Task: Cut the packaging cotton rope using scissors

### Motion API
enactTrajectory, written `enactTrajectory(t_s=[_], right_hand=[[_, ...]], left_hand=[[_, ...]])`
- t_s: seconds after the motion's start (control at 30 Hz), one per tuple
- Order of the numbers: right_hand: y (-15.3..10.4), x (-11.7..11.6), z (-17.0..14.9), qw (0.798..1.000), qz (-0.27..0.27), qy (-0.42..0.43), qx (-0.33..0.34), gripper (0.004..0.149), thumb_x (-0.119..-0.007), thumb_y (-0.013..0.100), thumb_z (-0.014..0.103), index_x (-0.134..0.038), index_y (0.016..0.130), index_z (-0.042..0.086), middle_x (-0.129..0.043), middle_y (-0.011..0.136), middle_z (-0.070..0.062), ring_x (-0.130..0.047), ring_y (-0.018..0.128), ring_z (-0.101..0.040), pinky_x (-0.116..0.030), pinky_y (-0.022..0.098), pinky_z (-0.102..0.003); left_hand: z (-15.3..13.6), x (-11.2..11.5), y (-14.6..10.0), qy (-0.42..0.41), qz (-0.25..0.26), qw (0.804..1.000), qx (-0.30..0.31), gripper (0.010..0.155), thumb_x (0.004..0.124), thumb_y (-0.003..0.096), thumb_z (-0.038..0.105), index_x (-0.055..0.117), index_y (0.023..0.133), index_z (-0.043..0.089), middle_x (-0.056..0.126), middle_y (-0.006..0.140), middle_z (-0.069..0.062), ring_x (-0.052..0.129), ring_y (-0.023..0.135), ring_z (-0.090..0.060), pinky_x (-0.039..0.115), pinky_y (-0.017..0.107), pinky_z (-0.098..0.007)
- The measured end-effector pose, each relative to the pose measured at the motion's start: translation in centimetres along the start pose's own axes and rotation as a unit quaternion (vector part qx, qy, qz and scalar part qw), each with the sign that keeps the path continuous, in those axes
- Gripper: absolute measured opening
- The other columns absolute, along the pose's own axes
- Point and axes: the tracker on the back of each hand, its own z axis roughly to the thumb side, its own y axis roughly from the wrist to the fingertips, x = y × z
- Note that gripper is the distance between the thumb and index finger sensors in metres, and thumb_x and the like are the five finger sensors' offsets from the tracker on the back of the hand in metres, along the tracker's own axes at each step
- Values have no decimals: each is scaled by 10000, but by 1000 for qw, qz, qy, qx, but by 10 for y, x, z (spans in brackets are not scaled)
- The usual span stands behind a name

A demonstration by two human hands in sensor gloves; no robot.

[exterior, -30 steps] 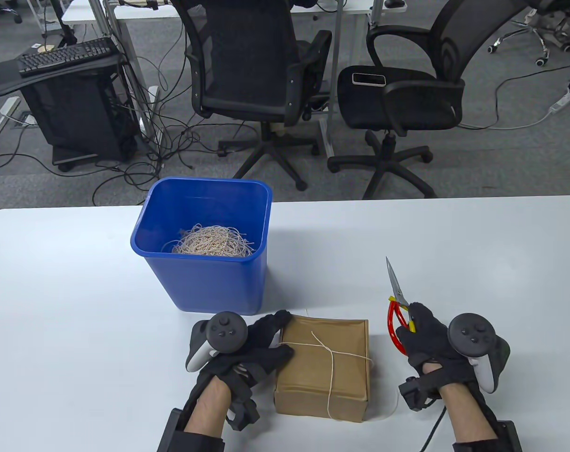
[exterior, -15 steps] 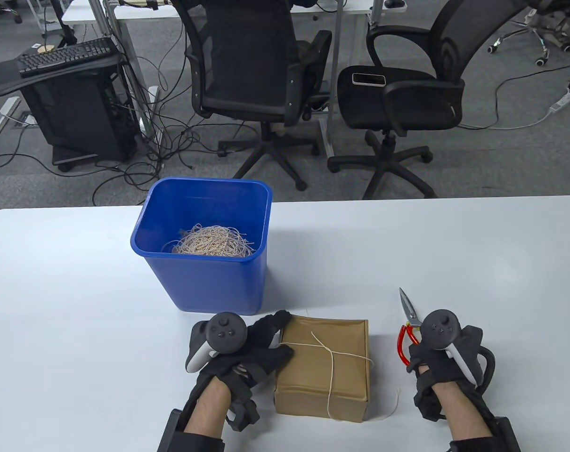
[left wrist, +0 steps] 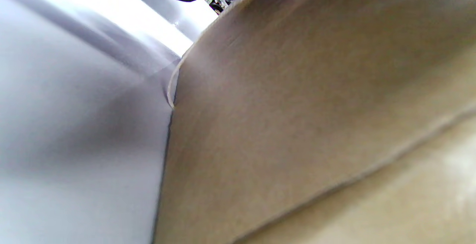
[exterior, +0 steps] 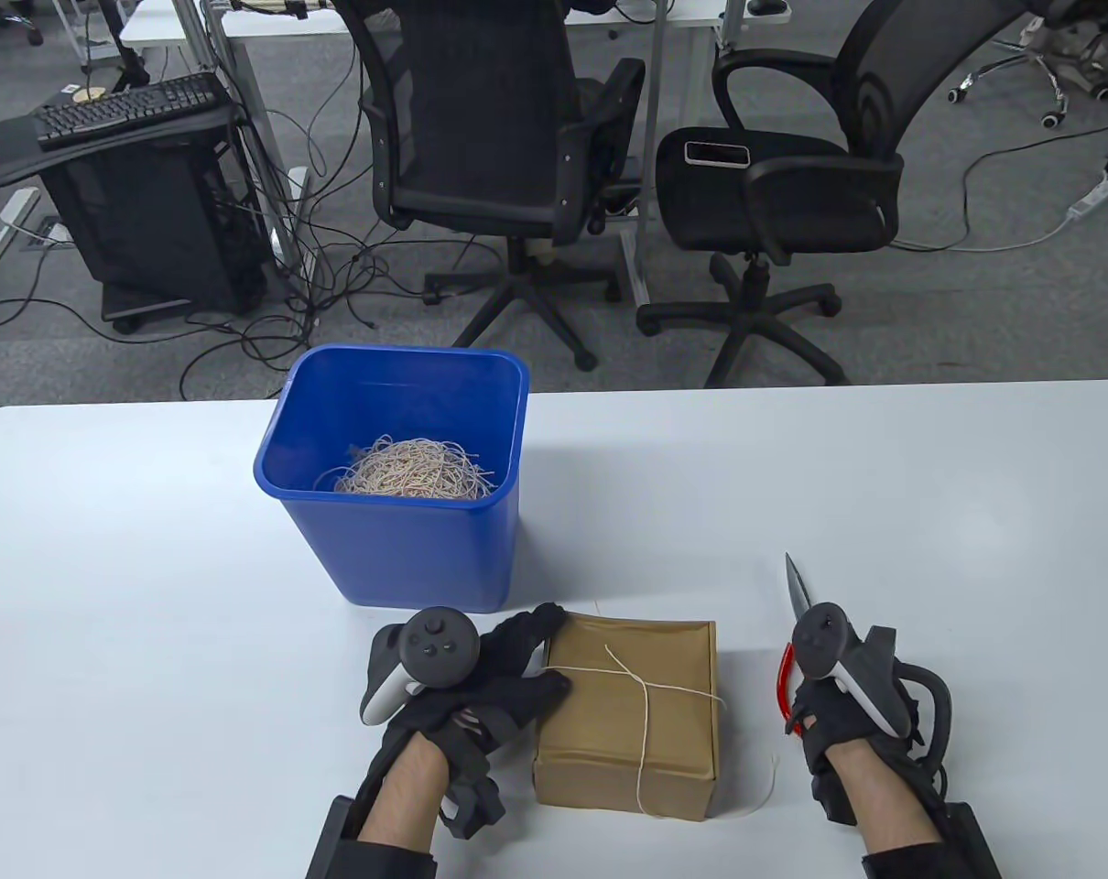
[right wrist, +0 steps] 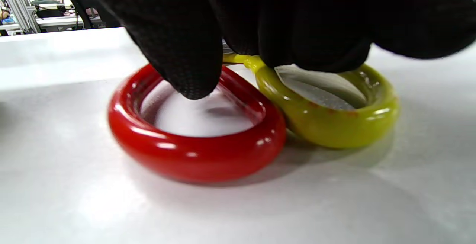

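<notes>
My left hand [exterior: 481, 673] pressed flat on the brown rope-tied cardboard box [exterior: 627, 723], while my right hand [exterior: 838, 705] gripped the red-and-yellow-handled scissors [right wrist: 223, 125] with fingers inside the loops.

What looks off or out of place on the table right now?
Nothing stands out. The cotton rope is still tied crosswise on the cardboard box, steadied by the left hand. The scissors lie flat under the right hand. The blue bin stands upright.
</notes>
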Motion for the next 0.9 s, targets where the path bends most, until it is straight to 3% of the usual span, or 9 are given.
enactTrajectory(t_s=[0.13, 0.23, 0.4, 0.47, 0.6, 0.67, 0.77, 0.9], right_hand=[[-3, 9, -4, 998, -38, 45, 1, 589, -965, 378, 277, -831, 886, 9, -870, 696, -304, -900, 456, -398, -839, 228, -554], [-10, 24, 3, 992, -84, 86, 44, 571, -960, 384, 274, -837, 880, 21, -884, 696, -299, -908, 459, -403, -838, 234, -563], [-28, 42, 30, 951, -141, 176, 212, 541, -928, 414, 281, -838, 888, 35, -881, 765, -301, -907, 552, -468, -783, 346, -672], [-35, 48, 44, 933, -153, 177, 272, 516, -924, 411, 301, -870, 854, 42, -914, 719, -285, -923, 547, -464, -740, 410, -729], [-43, 58, 72, 890, -100, 171, 412, 561, -928, 394, 361, -867, 858, 52, -899, 746, -270, -828, 749, -506, -553, 559, -824], [-43, 59, 84, 870, -31, 174, 460, 727, -947, 369, 452, -784, 950, 47, -761, 938, -317, -682, 891, -563, -499, 573, -845], [-42, 57, 99, 863, 107, 112, 480, 944, -949, 360, 540, -566, 1091, 82, -464, 1131, -347, -417, 1000, -609, -365, 601, -867], [-41, 48, 113, 855, 228, 24, 466, 1150, -963, 344, 581, -276, 1136, 108, -207, 1146, -359, -206, 997, -623, -249, 606, -867]], left_hand=[[0, 0, 0, -2, 0, 1000, 0, 758, 716, 546, 552, 319, 1150, 326, 349, 1164, -228, 447, 1040, -548, 421, 657, -752], [0, 0, 0, -3, -1, 1000, 0, 759, 716, 546, 552, 317, 1151, 325, 348, 1163, -230, 447, 1040, -549, 421, 658, -751], [0, 0, 0, -4, -1, 1000, 0, 761, 715, 546, 553, 314, 1151, 324, 352, 1163, -230, 447, 1039, -549, 421, 657, -752], [0, 0, 0, -2, -2, 1000, 0, 759, 713, 546, 553, 313, 1151, 326, 351, 1163, -228, 446, 1041, -547, 420, 658, -752], [0, 0, 0, -2, -3, 1000, -2, 760, 712, 547, 556, 313, 1151, 327, 349, 1164, -227, 445, 1041, -548, 420, 658, -752], [0, 0, 0, -2, -3, 1000, -2, 761, 713, 546, 556, 311, 1151, 328, 349, 1164, -229, 444, 1041, -549, 418, 658, -752], [-1, 0, 0, -2, -3, 1000, -2, 761, 712, 546, 559, 311, 1151, 329, 350, 1165, -228, 445, 1041, -549, 419, 657, -753], [-1, 0, 1, -4, -4, 1000, -2, 761, 711, 548, 562, 309, 1151, 331, 349, 1165, -226, 444, 1042, -549, 418, 658, -753]])
